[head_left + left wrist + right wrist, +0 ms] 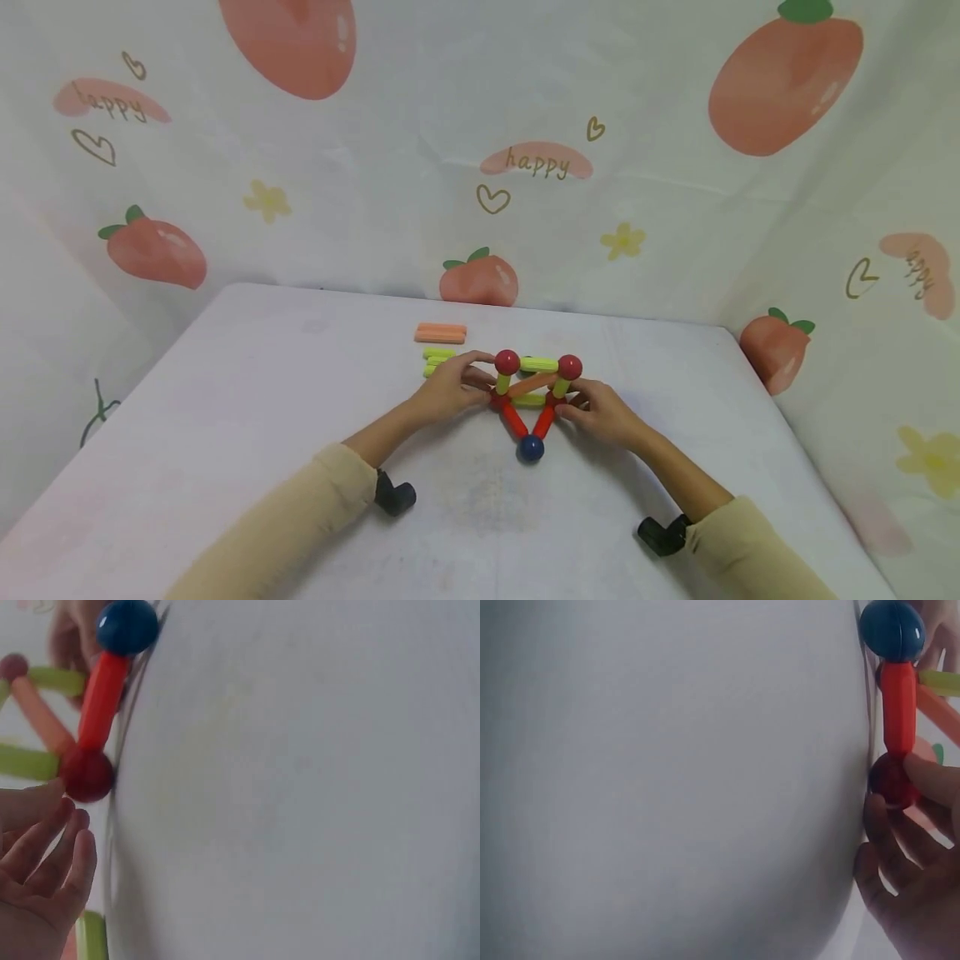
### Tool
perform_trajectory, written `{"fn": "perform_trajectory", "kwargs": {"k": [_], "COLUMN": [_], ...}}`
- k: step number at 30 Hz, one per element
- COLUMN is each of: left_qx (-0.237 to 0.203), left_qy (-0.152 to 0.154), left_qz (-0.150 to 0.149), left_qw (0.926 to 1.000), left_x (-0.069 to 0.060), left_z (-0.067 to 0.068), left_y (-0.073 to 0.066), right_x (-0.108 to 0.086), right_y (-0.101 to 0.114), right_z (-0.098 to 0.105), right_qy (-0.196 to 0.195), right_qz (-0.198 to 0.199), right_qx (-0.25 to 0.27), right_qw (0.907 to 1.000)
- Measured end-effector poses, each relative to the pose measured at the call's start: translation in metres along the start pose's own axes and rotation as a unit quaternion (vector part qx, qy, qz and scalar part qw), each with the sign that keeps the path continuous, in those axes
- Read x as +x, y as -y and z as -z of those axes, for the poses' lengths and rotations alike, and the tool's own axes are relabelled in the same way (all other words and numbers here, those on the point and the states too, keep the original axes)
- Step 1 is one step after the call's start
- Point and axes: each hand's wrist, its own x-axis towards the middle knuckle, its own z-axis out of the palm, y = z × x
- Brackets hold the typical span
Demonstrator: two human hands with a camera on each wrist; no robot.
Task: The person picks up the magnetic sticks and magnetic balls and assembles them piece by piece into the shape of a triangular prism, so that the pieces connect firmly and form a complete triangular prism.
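Well inside the table's side edges (752,383), hands (453,389) (607,412) pinching rod frame (530,401)

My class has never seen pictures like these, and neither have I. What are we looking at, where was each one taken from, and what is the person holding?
There is no robot, just a person's bare left hand and right hand. The wide picture is taken from the head, looking forward and down. The other two are taken from the wrists, one each, and show that hand's work up close.

Both hands hold a frame: the left at one red ball, the right at another. Two red sticks meet at its blue ball.

On the white table, beyond the left hand, lie orange sticks and yellow-green sticks.
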Motion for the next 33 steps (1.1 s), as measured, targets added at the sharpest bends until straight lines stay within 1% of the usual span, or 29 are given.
{"fn": "perform_trajectory", "kwargs": {"k": [4, 6, 8, 11, 14, 16, 17, 20, 23, 26, 27, 29, 31, 33], "left_qx": [-0.003, 0.005, 0.015, 0.042, 0.078, 0.096, 0.105, 0.131, 0.159, 0.175, 0.174, 0.158, 0.131, 0.091], "left_qy": [-0.043, -0.065, -0.08, -0.087, -0.08, -0.067, -0.059, -0.025, 0.005, 0.032, 0.04, 0.054, 0.066, 0.076], "left_qz": [-0.01, -0.01, -0.006, 0.008, 0.014, 0.012, 0.007, -0.002, -0.002, 0.0, 0.002, -0.008, -0.021, -0.036], "left_qw": [0.999, 0.9978, 0.9967, 0.9953, 0.9937, 0.9931, 0.9927, 0.9911, 0.9872, 0.9841, 0.9839, 0.9858, 0.989, 0.9923], "left_x": [-0.004, -0.005, -0.008, -0.012, -0.014, -0.014, -0.014, -0.012, -0.012, -0.014, -0.015, -0.017, -0.019, -0.022], "left_z": [0.021, 0.033, 0.044, 0.056, 0.062, 0.064, 0.064, 0.063, 0.06, 0.055, 0.052, 0.046, 0.037, 0.027], "left_y": [0.007, 0.012, 0.018, 0.024, 0.029, 0.032, 0.032, 0.033, 0.03, 0.024, 0.022, 0.018, 0.013, 0.007], "right_x": [-0.002, -0.002, -0.002, -0.002, -0.002, -0.001, -0.001, 0.0, 0.0, 0.0, 0.0, 0.0, 0.0, 0.0], "right_y": [0.0, 0.001, 0.001, 0.001, 0.002, 0.002, 0.002, 0.002, 0.002, 0.001, 0.001, 0.0, 0.0, 0.0], "right_z": [0.0, 0.0, 0.0, -0.001, 0.0, 0.0, 0.0, 0.0, 0.0, 0.0, 0.0, -0.001, -0.001, -0.001], "right_qy": [0.0, -0.001, -0.002, -0.002, -0.001, 0.001, 0.002, 0.003, 0.002, 0.001, 0.0, -0.001, 0.0, 0.001], "right_qz": [-0.004, -0.006, -0.009, -0.01, -0.01, -0.01, -0.011, -0.012, -0.013, -0.012, -0.013, -0.014, -0.016, -0.017], "right_qx": [0.005, 0.005, 0.007, 0.007, 0.008, 0.009, 0.01, 0.01, 0.009, 0.009, 0.009, 0.01, 0.011, 0.011], "right_qw": [1.0, 1.0, 0.9999, 0.9999, 0.9999, 0.9999, 0.9999, 0.9999, 0.9999, 0.9999, 0.9999, 0.9999, 0.9998, 0.9998]}}
